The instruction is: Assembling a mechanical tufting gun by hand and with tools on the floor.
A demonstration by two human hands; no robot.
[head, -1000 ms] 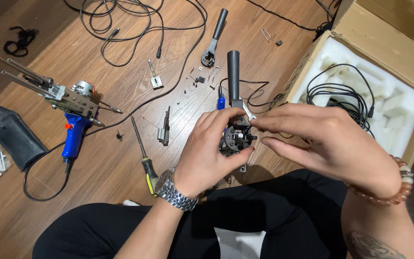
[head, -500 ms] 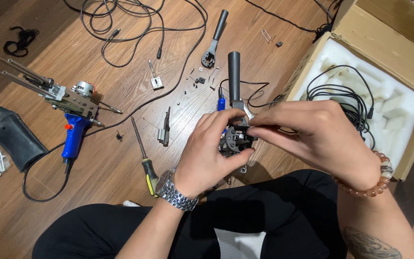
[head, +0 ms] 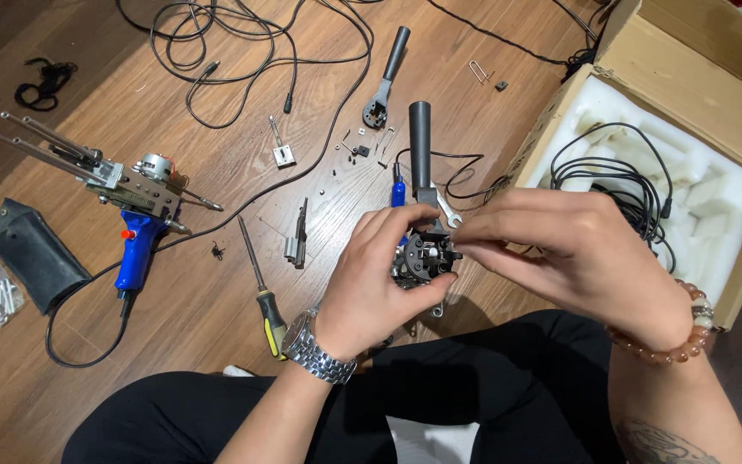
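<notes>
My left hand (head: 375,279) cups a small black and silver tool head (head: 423,258) over my lap. A black cylindrical handle (head: 420,142) rises from this tool head toward the far side. My right hand (head: 573,253) reaches in from the right, its fingertips pinched at the top right of the tool head beside a small silver wrench (head: 445,209). What the right fingertips pinch is too small to tell. A steel watch sits on my left wrist and a bead bracelet on my right.
On the wooden floor lie a blue-handled tufting gun (head: 135,202), a yellow-handled screwdriver (head: 261,288), a small metal part (head: 296,245), a second black handle (head: 386,77), loose screws, black cables (head: 242,51) and a dark pouch (head: 32,253). An open cardboard box (head: 697,77) with white foam stands at right.
My right hand has shifted slightly left and its fingertips have closed in on the tool head's top. My left hand keeps its hold.
</notes>
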